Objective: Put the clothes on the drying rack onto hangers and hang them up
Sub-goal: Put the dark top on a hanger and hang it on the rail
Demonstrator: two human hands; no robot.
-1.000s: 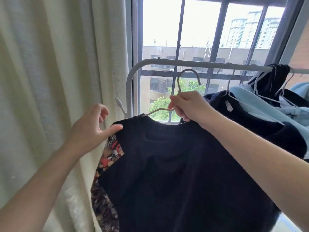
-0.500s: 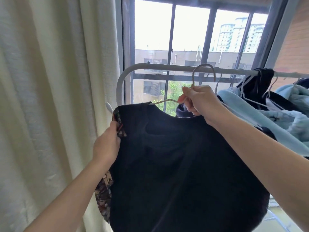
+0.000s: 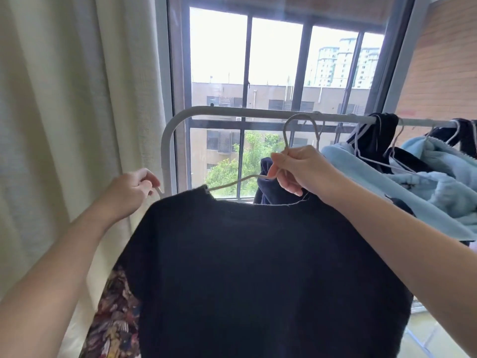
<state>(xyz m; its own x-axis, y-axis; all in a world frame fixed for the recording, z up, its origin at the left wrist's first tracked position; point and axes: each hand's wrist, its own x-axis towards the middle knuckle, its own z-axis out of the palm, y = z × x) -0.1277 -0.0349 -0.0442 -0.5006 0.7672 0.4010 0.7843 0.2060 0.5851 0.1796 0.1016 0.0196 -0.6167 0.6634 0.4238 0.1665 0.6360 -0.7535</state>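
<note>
Black top (image 3: 258, 267) basically on hanger (image 3: 296, 140) now, held just below rail (image 3: 232, 111), hook not over it yet. Right hand (image 3: 302, 171) pinching hanger neck, left hand (image 3: 129, 192) pinching hanger's end tip. Blue and dark pieces (image 3: 426, 182) already hung further right. Floral garment (image 3: 113, 319) probably still to do.

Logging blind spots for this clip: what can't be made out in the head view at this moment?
- Right end of the hanger: hidden inside the black top and behind the right hand.
- Whether the hook reaches the rack rail: depth unclear.
- Patterned garment: mostly covered by the top, cut by the bottom edge.
- What the left hand pinches: fingers cover it.
- Rack's right end: cut off.
</note>
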